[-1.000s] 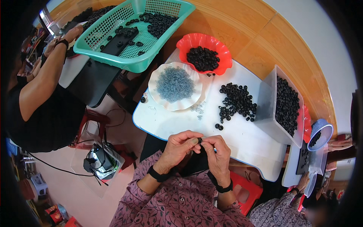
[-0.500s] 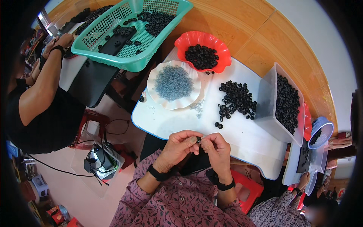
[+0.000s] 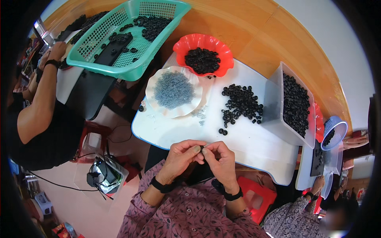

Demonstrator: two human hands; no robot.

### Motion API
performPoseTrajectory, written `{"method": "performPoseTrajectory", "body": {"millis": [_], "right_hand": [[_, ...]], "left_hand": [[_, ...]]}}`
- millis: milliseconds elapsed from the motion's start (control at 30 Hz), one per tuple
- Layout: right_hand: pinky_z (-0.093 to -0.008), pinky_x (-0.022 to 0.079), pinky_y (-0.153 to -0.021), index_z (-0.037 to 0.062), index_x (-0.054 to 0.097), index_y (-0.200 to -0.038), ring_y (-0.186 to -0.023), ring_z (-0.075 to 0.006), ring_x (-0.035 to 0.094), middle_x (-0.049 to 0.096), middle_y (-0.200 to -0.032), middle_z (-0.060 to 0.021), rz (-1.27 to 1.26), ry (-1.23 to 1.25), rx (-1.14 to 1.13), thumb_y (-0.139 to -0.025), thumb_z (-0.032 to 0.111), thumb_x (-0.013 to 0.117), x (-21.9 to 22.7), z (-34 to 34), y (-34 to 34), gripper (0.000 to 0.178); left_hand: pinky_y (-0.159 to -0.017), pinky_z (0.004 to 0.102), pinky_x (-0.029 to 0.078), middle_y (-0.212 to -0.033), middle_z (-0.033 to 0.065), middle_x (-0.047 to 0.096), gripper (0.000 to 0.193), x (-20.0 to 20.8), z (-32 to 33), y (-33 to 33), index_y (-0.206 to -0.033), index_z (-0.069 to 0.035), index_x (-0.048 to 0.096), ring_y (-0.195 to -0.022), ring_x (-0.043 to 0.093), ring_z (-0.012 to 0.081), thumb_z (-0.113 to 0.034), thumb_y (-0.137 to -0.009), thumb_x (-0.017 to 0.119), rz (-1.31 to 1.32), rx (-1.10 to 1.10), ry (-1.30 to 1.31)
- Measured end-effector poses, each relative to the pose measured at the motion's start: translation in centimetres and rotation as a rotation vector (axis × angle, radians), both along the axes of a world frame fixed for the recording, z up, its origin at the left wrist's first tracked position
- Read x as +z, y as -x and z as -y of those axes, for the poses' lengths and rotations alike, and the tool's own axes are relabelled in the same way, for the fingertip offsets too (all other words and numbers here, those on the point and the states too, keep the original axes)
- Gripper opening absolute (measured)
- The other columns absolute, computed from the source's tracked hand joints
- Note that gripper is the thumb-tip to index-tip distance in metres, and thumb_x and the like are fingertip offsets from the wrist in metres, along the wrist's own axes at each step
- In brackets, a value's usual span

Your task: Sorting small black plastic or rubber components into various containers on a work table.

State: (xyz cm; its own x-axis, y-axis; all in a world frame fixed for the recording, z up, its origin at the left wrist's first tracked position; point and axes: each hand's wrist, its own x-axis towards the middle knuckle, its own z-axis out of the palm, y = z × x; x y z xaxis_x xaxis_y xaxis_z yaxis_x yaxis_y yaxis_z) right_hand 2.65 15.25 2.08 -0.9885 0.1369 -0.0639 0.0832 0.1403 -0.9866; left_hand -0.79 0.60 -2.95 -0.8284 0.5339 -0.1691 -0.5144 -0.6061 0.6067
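Note:
My left hand (image 3: 179, 159) pinches a small round black part (image 3: 202, 148) between thumb and fingertips, just off the table's near edge. The thumb and forefinger of my right hand (image 3: 222, 162) close together right against that part; whatever they pinch is too small or hidden to make out. Beyond my hands, a loose pile of similar black parts (image 3: 240, 102) lies on the white table (image 3: 166, 133). To its left stands a white wavy-rimmed dish (image 3: 152, 99) heaped with tiny clear bluish pieces (image 3: 174, 90). A few clear bits (image 3: 200, 114) are scattered beside the dish.
A red scalloped bowl (image 3: 225, 47) of black parts sits at the back. A clear plastic bin (image 3: 274, 115) full of them stands right. A green basket (image 3: 131, 70) is at upper left. Co-workers sit left (image 3: 37, 119) and lower right (image 3: 291, 218). A red stool (image 3: 264, 198) is beside me.
The view has shifted slightly, so the table things sit a little further left. My fingertips have drawn closer around the black part, which now shows less between them.

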Motion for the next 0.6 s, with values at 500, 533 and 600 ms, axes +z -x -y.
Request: {"method": "performPoseTrajectory", "body": {"millis": [500,533,600], "right_hand": [[-0.0309,0.048,-0.055,0.0009,0.062,-0.086,-0.059,-0.0189,0.059,0.061,-0.078,-0.0107,-0.179,-0.691,-0.359,-0.085,0.004,0.063,-2.0,-5.3,3.7,0.003],[-0.0351,0.047,-0.054,0.0013,0.062,-0.085,-0.058,-0.0253,0.059,0.059,-0.081,-0.0140,-0.191,-0.692,-0.355,-0.084,0.005,0.063,-2.4,-5.6,4.0,0.004],[-0.0356,0.048,-0.055,0.0015,0.063,-0.085,-0.059,-0.0256,0.059,0.059,-0.081,-0.0140,-0.171,-0.721,-0.356,-0.084,0.008,0.064,-3.0,-5.8,4.6,0.006]], "left_hand": [[-0.066,0.0284,0.058,-0.097,0.0128,0.066,0.023,-1.0,-0.7,1.1,-0.116,0.004,0.060,-0.072,0.064,0.0134,-0.006,-0.096,0.052,-0.035,0.116,0.211],[-0.066,0.0284,0.059,-0.096,0.0128,0.066,0.023,-1.0,-0.8,1.1,-0.116,0.004,0.060,-0.071,0.064,0.0134,-0.006,-0.097,0.052,-0.042,0.114,0.209],[-0.066,0.0287,0.059,-0.096,0.0128,0.066,0.023,-1.1,-0.8,1.1,-0.115,0.004,0.060,-0.071,0.064,0.0135,-0.006,-0.097,0.051,-0.047,0.112,0.209]]}}
